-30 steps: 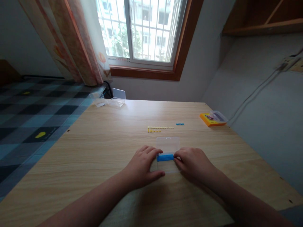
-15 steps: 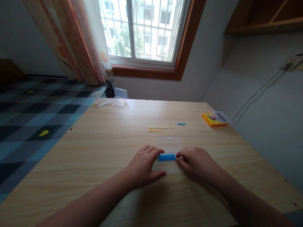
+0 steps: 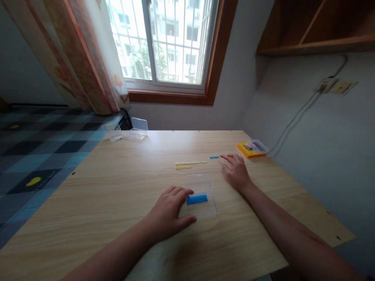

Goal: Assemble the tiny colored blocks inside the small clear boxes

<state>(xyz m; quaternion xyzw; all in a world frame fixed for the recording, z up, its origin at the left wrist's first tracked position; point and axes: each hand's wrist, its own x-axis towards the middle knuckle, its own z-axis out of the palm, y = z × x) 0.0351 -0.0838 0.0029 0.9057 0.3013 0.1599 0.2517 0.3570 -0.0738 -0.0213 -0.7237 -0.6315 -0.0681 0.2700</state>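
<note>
A clear plastic box lies on the table with its lid raised toward the back. Inside is a bundle of thin blue sticks, side by side. My left hand grips the box at its left side, thumb at the near edge and fingers over the far left corner. Farther back, my right hand is open, with its index finger stretched toward a short row of small blue pieces. The fingertip is just right of that row; whether it touches cannot be made out. Left of them lie rows of small yellow pieces.
Two open clear boxes, one a clear case, stand at the table's back left corner. An orange-yellow box with a clear lid sits at the back right. A bed adjoins the left side; a cable hangs on the right wall.
My right hand has left the blue sticks in the box and reached back to the small blue pieces. My left hand stays on the box. The camera view has turned slightly right.
</note>
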